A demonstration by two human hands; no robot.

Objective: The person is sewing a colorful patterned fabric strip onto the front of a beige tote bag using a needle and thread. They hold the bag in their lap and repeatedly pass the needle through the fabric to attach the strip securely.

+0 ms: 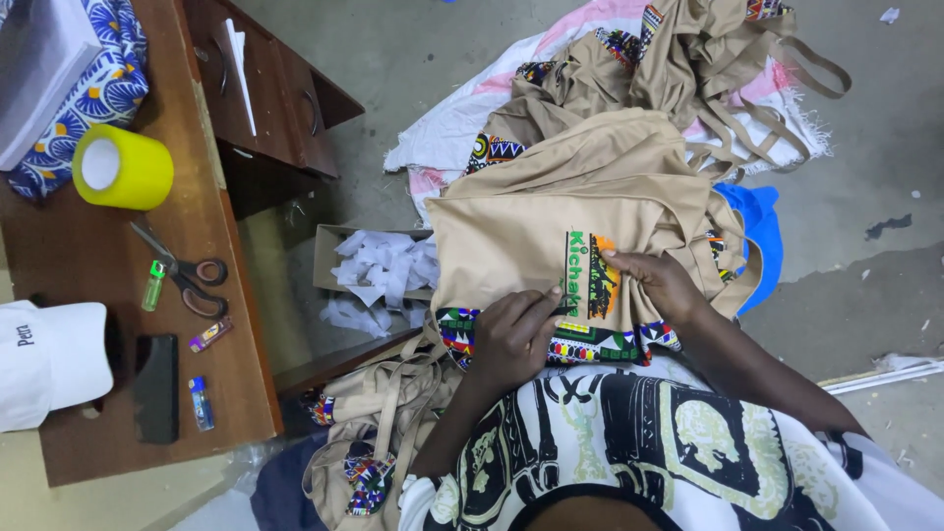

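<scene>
1. Two hands are laid on a tan cloth bag [531, 231], which is spread across the lap at the centre of the view, its printed green and orange patch and patterned bottom band turned up
2. Left hand [511, 334] is pressed on the bag at the patch's lower left edge, fingers curled narrow; whether cloth is pinched cannot be told
3. Right hand [664, 280] is set at 3 o'clock of the patch, fingers bent onto the cloth, thumb towards the print
4. More tan bags [678, 59] are heaped at 12 o'clock on a white and pink sheet [462, 118]
5. A cardboard box [329, 258] of white paper scraps is seen at 9 o'clock, just beside the bag
6. Farther at 9 o'clock, a wooden table [79, 256] is seen bearing scissors [182, 270], a yellow tape roll [123, 169], a white cap [49, 364] and a black phone [156, 388]
</scene>
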